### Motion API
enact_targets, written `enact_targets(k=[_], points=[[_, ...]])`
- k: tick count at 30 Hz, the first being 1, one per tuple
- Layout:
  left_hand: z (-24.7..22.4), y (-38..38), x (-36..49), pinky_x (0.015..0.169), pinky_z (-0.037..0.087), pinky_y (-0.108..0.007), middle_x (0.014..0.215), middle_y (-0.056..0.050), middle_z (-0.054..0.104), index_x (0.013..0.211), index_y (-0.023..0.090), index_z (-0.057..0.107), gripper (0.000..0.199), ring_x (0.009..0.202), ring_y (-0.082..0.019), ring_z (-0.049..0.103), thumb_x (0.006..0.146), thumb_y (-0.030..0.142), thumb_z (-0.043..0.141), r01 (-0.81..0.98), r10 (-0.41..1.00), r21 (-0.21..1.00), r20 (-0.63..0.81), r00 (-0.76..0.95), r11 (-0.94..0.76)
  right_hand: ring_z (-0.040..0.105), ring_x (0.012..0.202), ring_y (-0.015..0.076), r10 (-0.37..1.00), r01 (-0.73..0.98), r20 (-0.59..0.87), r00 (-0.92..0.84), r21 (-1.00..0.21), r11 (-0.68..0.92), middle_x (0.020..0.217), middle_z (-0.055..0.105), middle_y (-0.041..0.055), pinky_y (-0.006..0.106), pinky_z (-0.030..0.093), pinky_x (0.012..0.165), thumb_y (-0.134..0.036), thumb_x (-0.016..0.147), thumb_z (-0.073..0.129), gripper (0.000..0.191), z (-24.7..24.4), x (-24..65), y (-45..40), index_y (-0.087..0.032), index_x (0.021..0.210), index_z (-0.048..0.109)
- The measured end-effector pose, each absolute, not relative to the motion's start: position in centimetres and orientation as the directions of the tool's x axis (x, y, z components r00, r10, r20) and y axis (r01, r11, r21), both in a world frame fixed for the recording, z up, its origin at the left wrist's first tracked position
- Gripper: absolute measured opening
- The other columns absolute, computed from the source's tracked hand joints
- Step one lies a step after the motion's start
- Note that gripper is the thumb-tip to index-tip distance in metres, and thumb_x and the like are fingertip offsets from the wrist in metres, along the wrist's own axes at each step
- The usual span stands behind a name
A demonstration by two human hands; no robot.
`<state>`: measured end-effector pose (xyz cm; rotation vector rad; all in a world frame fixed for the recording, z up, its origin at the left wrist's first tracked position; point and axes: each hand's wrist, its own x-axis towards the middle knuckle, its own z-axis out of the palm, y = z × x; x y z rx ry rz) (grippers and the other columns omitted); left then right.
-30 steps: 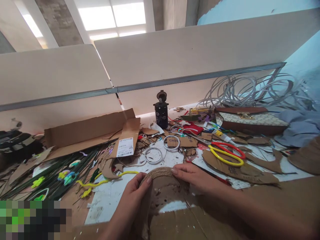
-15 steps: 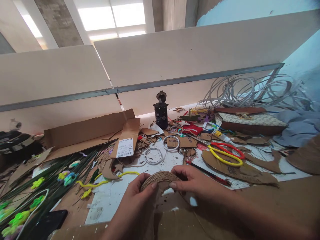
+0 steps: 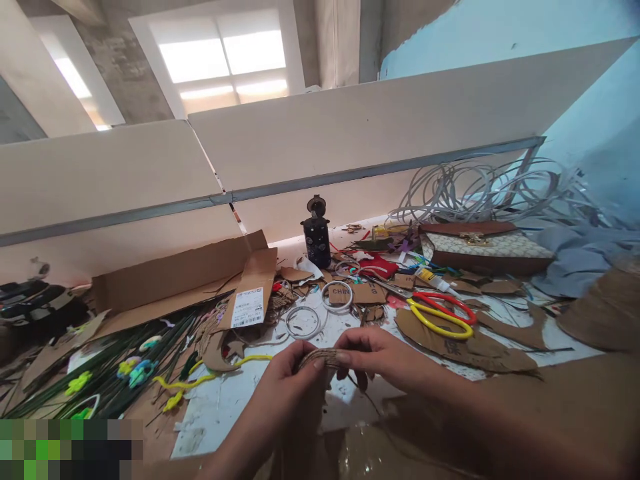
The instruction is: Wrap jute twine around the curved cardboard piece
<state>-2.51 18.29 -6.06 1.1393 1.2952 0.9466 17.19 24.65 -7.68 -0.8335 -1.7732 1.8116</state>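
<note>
Close to the near side of the work surface, both hands hold a curved piece wrapped in rows of brown twine (image 3: pixel 327 358). My left hand (image 3: pixel 287 387) pinches its left end, thumb on the front. My right hand (image 3: pixel 385 360) grips the right part, its thumb close to the left thumb and other fingers curled behind. A thin loose strand (image 3: pixel 369 399) hangs beneath the right fingers. Fingers hide much of the piece. Just beyond the hands lie pale rings (image 3: pixel 303 323), and a yellow pipe cleaner (image 3: pixel 193 377) is at the left.
Red-and-yellow-handled scissors (image 3: pixel 440 317) rest on cardboard scraps at the right. Behind them are a handbag (image 3: pixel 485 250) and coiled pale tubing (image 3: pixel 465 193). A dark open-lidded bottle (image 3: pixel 317 240) stands at the back. Left are a cardboard box piece (image 3: pixel 175 277) and pipe-cleaner flowers (image 3: pixel 140 373).
The twine-wrapped piece has turned, so less of its curve shows. My right hand's thumb has come nearer the left one, with its fingers now curled below. The view has shifted slightly.
</note>
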Motion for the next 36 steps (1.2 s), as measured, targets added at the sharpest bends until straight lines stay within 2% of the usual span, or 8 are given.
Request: enact_targets(k=[2,5,8,11,15,24,30,36], points=[[-5.8,18.4,-2.3,0.059,0.037,-0.025,0.069,0.001,0.062,0.082,0.019,0.063,0.04,0.062,-0.015,0.051,0.072,0.055,0.075,0.071,0.968,0.967,-0.247,0.045,0.244,0.055,0.065,0.0137,0.756,0.063,-0.022,-0.655,-0.998,0.026,0.076,0.061,0.0003,0.025,0.045,0.06,-0.059,0.077,0.074,0.045,-7.2,17.4,24.8,-0.016,0.09,0.064],[-5.8,18.2,-2.0,0.063,0.039,-0.026,0.072,0.001,0.061,0.082,0.019,0.064,0.038,0.068,-0.017,0.053,0.075,0.056,0.072,0.1,0.97,0.966,-0.241,0.007,0.239,0.054,0.067,0.014,0.811,0.194,0.101,-0.577,-0.947,0.256,0.077,0.064,0.0003,0.025,0.041,0.06,-0.04,0.081,0.073,0.028,-6.7,17.7,24.5,-0.017,0.095,0.067],[-6.1,17.9,-1.7,0.073,0.044,-0.028,0.081,-0.001,0.065,0.083,0.02,0.067,0.033,0.081,-0.021,0.057,0.079,0.053,0.069,0.116,0.977,0.97,-0.213,0.001,0.212,0.059,0.07,0.0156,0.795,0.338,0.176,-0.581,-0.836,0.432,0.082,0.069,0.0015,0.026,0.042,0.064,-0.027,0.081,0.071,0.015,-6.4,17.7,24.0,-0.019,0.094,0.071],[-6.5,17.7,-1.5,0.08,0.046,-0.029,0.089,-0.004,0.07,0.085,0.02,0.07,0.032,0.091,-0.025,0.06,0.081,0.052,0.067,0.132,0.981,0.972,-0.195,-0.001,0.193,0.061,0.072,0.0166,0.77,0.389,0.204,-0.604,-0.769,0.508,0.082,0.072,0.0017,0.026,0.042,0.066,-0.026,0.082,0.071,0.011,-6.3,17.6,23.7,-0.019,0.09,0.072],[-6.6,17.5,-1.5,0.085,0.047,-0.029,0.097,-0.005,0.074,0.088,0.021,0.072,0.031,0.097,-0.026,0.061,0.083,0.051,0.064,0.164,0.982,0.97,-0.185,0.033,0.177,0.061,0.07,0.0156,0.751,0.415,0.225,-0.621,-0.718,0.559,0.08,0.071,0.001,0.025,0.041,0.065,-0.025,0.083,0.07,0.009,-6.6,17.4,23.4,-0.018,0.088,0.072],[-6.9,17.2,-1.7,0.086,0.047,-0.03,0.095,-0.006,0.071,0.088,0.021,0.069,0.031,0.096,-0.024,0.061,0.09,0.049,0.055,0.265,0.981,0.954,-0.17,0.091,0.141,0.061,0.069,0.0146,0.72,0.428,0.257,-0.645,-0.658,0.619,0.076,0.07,0.0007,0.024,0.04,0.066,-0.02,0.084,0.065,0.006,-7.3,17.5,22.7,-0.017,0.082,0.069],[-7.3,17.2,-2.0,0.079,0.047,-0.031,0.092,-0.005,0.072,0.093,0.017,0.069,0.024,0.092,-0.024,0.063,0.088,0.039,0.06,0.288,0.951,0.939,-0.248,0.186,0.188,0.061,0.071,0.0149,0.732,0.449,0.213,-0.647,-0.67,0.592,0.078,0.071,0.0015,0.024,0.039,0.065,-0.021,0.085,0.066,0.006,-7.5,17.5,22.8,-0.017,0.082,0.07],[-7.0,17.1,-2.3,0.083,0.048,-0.03,0.101,-0.005,0.076,0.109,0.019,0.073,0.027,0.097,-0.025,0.068,0.091,0.026,0.054,0.442,0.957,0.896,-0.169,0.238,0.048,0.061,0.07,0.0145,0.743,0.418,0.203,-0.637,-0.72,0.555,0.077,0.071,0.0011,0.024,0.04,0.065,-0.023,0.086,0.066,0.009,-7.6,17.4,22.9,-0.018,0.083,0.072]])
